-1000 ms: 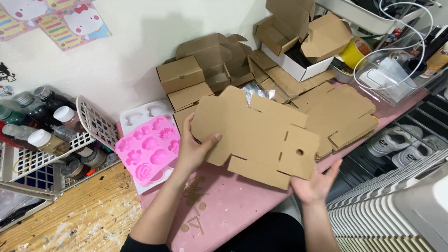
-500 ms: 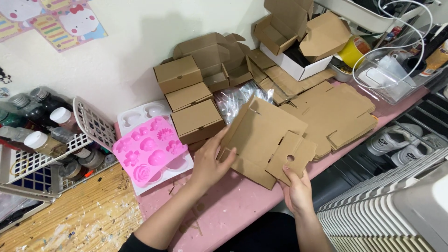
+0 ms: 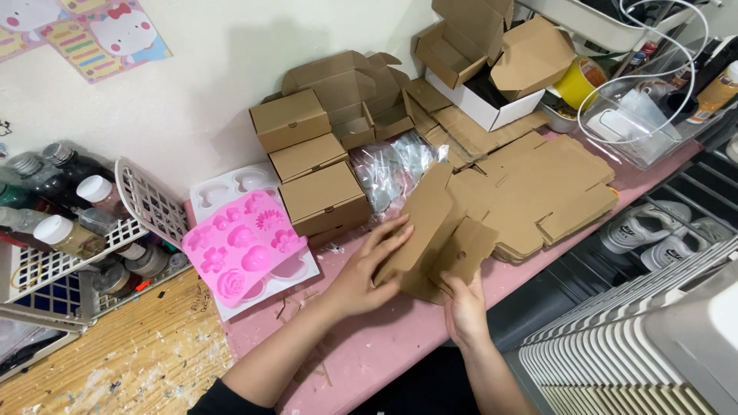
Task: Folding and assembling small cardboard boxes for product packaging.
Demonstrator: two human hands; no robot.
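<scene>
Holding a half-folded box blank [image 3: 430,238] over the pink table [image 3: 384,353], your left hand [image 3: 361,273] lies flat-fingered against its raised side while your right hand [image 3: 465,307] pinches the lower flap, beside the pink mould [image 3: 242,246].

We see two bare forearms coming up from the near edge, and nothing is worn on either wrist: no watch, no band, no glove. Our left hand [image 3: 361,277] shows its back to us, long fingers, short plain nails, no ring that we can make out. Our right hand [image 3: 465,311] is bare too, knuckles towards us, nails short and unpainted as far as we can tell. Down at the near left, just at the frame's bottom, a dark sleeve [image 3: 219,400] shows, black or close to it, ending around the elbow. The right arm runs out of frame bare, with no sleeve in sight.
</scene>
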